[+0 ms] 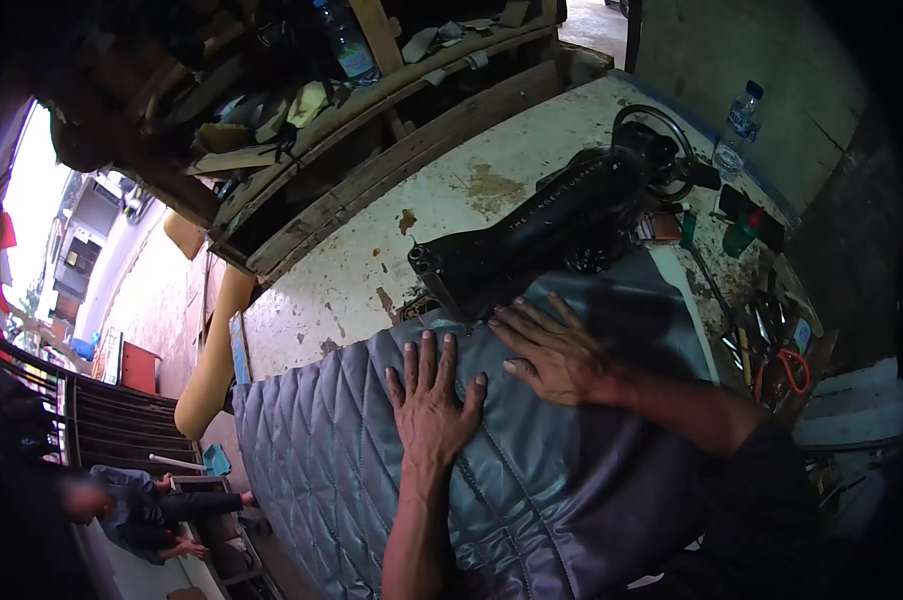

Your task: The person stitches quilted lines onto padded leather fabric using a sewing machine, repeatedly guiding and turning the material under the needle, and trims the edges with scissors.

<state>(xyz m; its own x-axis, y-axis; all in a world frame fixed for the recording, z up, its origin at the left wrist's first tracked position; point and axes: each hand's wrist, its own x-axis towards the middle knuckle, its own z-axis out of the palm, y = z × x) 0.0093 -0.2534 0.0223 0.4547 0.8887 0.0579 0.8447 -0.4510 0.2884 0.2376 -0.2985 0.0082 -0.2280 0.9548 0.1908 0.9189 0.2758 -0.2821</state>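
Note:
A grey quilted sheet of leather-like material (322,440) spreads over the worn table and hangs down toward me. Its stitched diamond pattern covers the left part, while the right part is smooth. My left hand (435,402) lies flat on the quilted part, fingers pointing away from me. On the smooth part, close to the needle end of a black sewing machine (542,225), my right hand (557,350) rests with its fingers spread. The material passes beneath the machine's head; the needle itself is hidden.
A water bottle (739,130) stands behind the machine's handwheel (655,150). Orange-handled scissors (784,375) and other tools crowd the right edge. A wooden shelf (402,150) holding scraps and another bottle (349,45) borders the back. A person (137,510) sits at lower left.

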